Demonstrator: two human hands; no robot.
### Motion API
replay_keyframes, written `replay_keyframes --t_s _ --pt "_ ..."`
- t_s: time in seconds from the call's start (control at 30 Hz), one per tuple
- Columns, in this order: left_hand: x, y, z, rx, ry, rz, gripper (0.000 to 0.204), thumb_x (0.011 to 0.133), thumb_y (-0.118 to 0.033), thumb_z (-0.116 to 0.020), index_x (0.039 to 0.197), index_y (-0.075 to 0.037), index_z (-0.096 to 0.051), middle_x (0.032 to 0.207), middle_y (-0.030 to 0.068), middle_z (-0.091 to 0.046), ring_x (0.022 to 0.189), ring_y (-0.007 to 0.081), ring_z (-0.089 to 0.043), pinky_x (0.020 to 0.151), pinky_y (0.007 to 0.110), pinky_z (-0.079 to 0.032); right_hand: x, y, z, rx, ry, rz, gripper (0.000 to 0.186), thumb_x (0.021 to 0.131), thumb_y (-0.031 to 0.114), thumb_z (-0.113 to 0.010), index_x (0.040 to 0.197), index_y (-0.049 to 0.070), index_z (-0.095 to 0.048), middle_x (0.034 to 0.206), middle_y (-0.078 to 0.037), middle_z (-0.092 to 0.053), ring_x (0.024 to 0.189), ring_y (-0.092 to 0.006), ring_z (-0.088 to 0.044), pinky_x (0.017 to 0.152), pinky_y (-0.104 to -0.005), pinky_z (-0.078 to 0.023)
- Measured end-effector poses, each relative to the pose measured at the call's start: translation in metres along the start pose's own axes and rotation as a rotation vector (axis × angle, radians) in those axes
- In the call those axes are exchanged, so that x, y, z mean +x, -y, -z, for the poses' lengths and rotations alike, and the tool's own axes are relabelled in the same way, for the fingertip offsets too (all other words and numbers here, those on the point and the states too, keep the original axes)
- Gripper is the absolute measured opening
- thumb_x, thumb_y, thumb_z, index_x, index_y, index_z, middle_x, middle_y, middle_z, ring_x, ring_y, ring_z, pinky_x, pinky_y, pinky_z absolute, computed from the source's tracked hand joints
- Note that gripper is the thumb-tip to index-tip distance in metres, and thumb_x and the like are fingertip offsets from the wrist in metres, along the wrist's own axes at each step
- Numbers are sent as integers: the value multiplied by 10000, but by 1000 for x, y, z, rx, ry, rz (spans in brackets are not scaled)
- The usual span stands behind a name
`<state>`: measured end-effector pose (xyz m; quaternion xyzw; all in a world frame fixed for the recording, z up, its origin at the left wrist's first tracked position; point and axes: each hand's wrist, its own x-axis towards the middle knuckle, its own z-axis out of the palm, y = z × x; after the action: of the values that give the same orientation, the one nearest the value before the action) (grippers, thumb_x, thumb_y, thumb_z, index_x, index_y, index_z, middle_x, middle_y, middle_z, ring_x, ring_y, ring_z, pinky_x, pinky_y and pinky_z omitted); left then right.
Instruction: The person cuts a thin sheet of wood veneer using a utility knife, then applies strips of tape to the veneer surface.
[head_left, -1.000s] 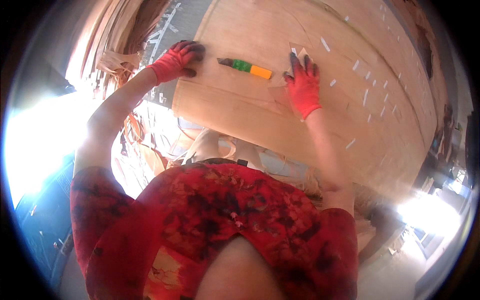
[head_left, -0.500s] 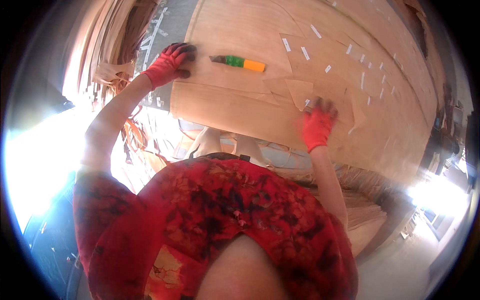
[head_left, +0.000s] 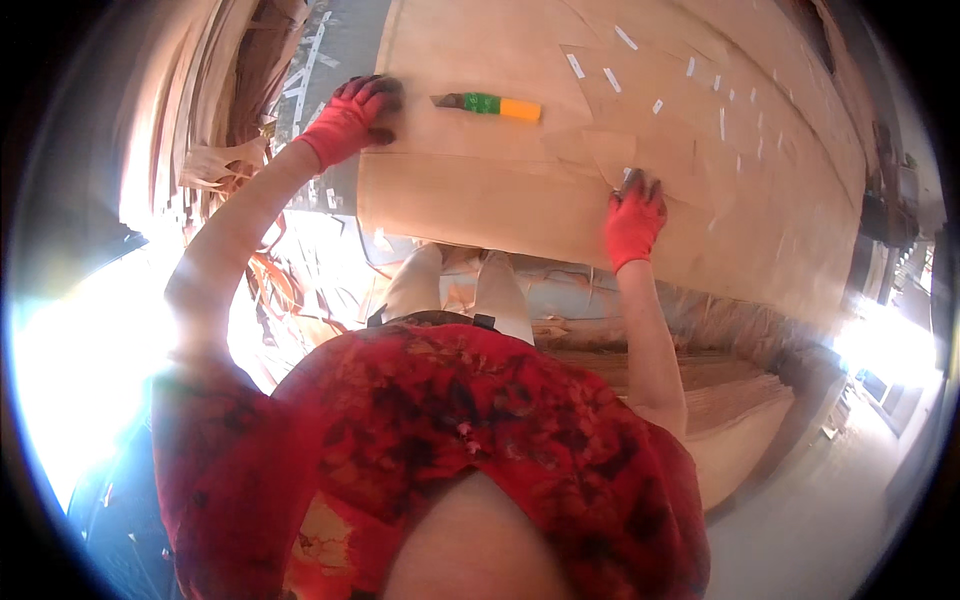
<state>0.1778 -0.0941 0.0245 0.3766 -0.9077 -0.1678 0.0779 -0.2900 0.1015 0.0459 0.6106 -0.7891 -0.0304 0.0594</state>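
Observation:
My left hand (head_left: 355, 120), in a red glove with dark fingertips, rests at the left edge of a tan wood veneer sheet (head_left: 450, 190), fingers bent and apart. A cutter (head_left: 500, 106) with a dark blade, green band and yellow handle lies on the sheet, to the right of that hand. My right hand (head_left: 635, 220), also gloved, has its fingertips down on a small veneer piece (head_left: 610, 150) near a white tape strip; I see nothing gripped in it. Short white tape strips (head_left: 657, 106) dot the sheet's right part, among overlapping patches.
A grey board (head_left: 335, 45) with white tape runs along the sheet's left side. Stacked veneer (head_left: 195, 80) and loose scraps (head_left: 220, 160) stand at the left. Another veneer stack (head_left: 740, 420) is at lower right. My legs (head_left: 410, 285) show below the sheet's near edge.
My right hand has slid down and right with the small piece, then shifted slightly up in view. My left hand and the cutter stay roughly in place.

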Motion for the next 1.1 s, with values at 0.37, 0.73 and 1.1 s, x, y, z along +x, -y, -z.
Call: replay_keyframes --t_s 0.37,0.73,1.1 --pt "0 -2 1 58 33 10 595 785 -305 -759 1313 -135 -543 1506 103 -419 1413 349 -341 1175 460 -286 -1 -4 7 472 -102 -12 660 881 298 -696 1470 128 -451 1465 -77 -533 1413 -355 -377 1076 -530 -326" --pt "4 -6 4 79 75 103 643 746 -240 -819 1316 -134 -540 1515 107 -425 1433 356 -338 1183 466 -299 22 -15 -31 427 -229 193 315 800 218 -752 1102 143 -709 1356 -30 -619 1278 -313 -503 1037 -480 -384" --pt "1 -3 1 95 79 88 680 732 -216 -823 1342 -128 -537 1505 109 -441 1423 361 -353 1189 459 -296 -69 19 27 907 120 586 382 775 226 -778 1141 166 -688 1396 -58 -579 1289 -330 -504 1009 -474 -407"
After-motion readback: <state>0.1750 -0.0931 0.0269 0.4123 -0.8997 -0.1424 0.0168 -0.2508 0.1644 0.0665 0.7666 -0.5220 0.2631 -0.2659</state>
